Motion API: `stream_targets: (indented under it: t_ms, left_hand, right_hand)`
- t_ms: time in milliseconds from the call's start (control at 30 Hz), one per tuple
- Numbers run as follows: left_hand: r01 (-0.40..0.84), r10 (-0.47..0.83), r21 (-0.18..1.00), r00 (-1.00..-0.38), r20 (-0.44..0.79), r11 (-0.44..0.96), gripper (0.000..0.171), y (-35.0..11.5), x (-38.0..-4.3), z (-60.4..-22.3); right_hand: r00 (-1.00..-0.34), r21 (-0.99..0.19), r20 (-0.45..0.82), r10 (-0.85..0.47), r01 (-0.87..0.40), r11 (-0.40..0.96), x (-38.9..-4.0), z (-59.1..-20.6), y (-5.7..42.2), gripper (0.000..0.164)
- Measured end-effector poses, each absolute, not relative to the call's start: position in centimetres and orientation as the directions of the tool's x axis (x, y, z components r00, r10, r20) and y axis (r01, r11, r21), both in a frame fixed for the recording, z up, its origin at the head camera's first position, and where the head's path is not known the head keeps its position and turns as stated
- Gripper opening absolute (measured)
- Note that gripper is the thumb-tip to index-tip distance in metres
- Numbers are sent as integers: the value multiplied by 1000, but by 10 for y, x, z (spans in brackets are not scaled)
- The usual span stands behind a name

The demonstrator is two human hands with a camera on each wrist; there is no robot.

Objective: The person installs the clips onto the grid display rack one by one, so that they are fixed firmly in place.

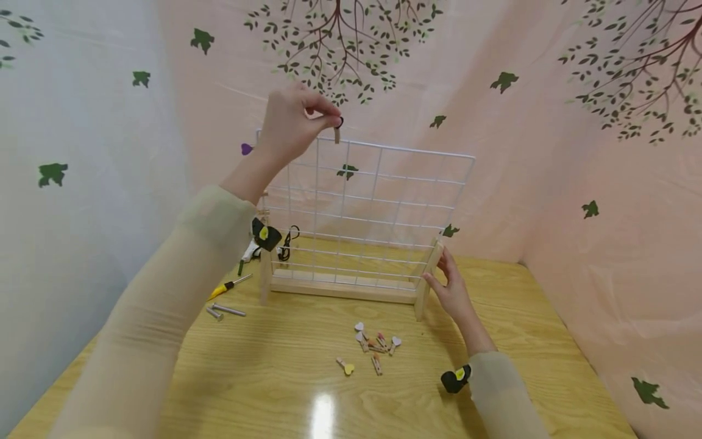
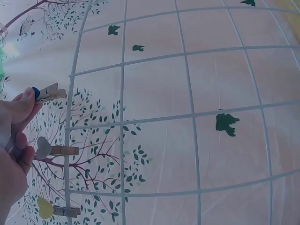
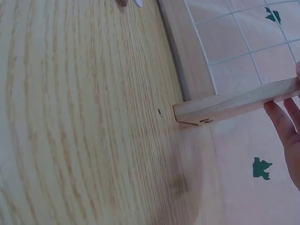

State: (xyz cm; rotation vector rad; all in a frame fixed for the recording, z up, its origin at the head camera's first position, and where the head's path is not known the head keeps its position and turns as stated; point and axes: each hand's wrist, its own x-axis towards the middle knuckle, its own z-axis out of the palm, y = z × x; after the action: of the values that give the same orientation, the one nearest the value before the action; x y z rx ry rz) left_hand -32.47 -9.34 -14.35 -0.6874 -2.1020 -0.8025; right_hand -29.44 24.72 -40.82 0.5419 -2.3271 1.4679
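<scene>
Clothespin [image 1: 337, 135] by the top edge of the grid [image 1: 374, 198]
Left hand [image 1: 290, 122] pinches one end, tip free; right hand [image 1: 452, 289] grips a wooden leg [image 3: 234, 104], apparently for steadiness.

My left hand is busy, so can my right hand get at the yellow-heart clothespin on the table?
Probably yes, once your right hand releases the stand's wooden post; only other clothespins lie on the way to the yellow-heart clothespin.

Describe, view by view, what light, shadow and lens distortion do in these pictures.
Head: bright glare on the table at the bottom edge, soft shadows to either side; left wrist: bluish cast, the wire grid bars bowing, likely from the lens; right wrist: slightly hazy, a blurry-edged shadow below the wooden leg.
</scene>
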Motion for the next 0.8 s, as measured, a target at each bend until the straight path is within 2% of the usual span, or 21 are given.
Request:
stream_targets:
  t_ms: [500,633,800]
  left_hand:
    - [668,269,309,-615,741,677,16,-94,-340,-145]
    - [672,252,322,-610,751,667,28,-103,-336,-145]
    - [687,163,329,-547,821,647,34,-130,-322,-155]
  right_hand:
    - [-869,-777,480,-122,-485,400,-297,-408,241,68]
    - [-869,-778,480,-119,-484,401,-297,-408,240,68]
    - [-872,-778,474,-121,-479,407,-298,-408,238,67]
